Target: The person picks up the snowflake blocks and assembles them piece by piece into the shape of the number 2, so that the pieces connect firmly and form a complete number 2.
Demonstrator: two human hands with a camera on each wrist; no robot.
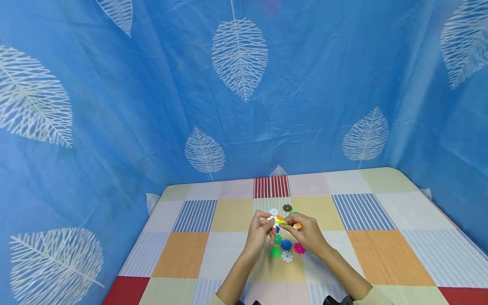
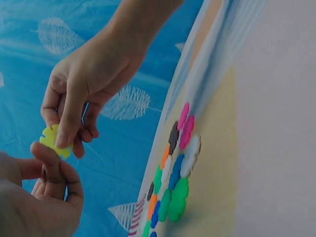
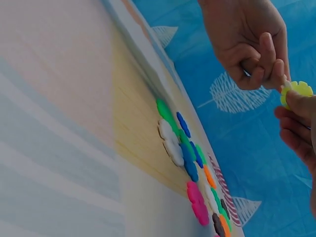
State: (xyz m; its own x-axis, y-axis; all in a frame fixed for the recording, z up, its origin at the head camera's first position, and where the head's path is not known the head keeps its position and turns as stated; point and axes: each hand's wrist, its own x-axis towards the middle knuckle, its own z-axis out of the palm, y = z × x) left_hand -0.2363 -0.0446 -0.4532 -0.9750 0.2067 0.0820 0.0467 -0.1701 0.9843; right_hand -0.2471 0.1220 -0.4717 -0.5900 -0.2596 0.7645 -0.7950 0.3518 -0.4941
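Both hands meet above the patchwork cloth. The left hand pinches a white notched plastic disc between thumb and fingers. Facing it, the right hand pinches a yellow notched disc by its edge, thumb on its face. The yellow disc touches or nearly touches the left fingertips in the right wrist view; whether the two discs are joined cannot be told. Fingers hide most of the white disc in both wrist views.
Below the hands lie several loose discs: a blue disc, a pink disc, a green disc and a white one. A brown disc lies farther back. A blue leaf-print curtain surrounds the table's far side.
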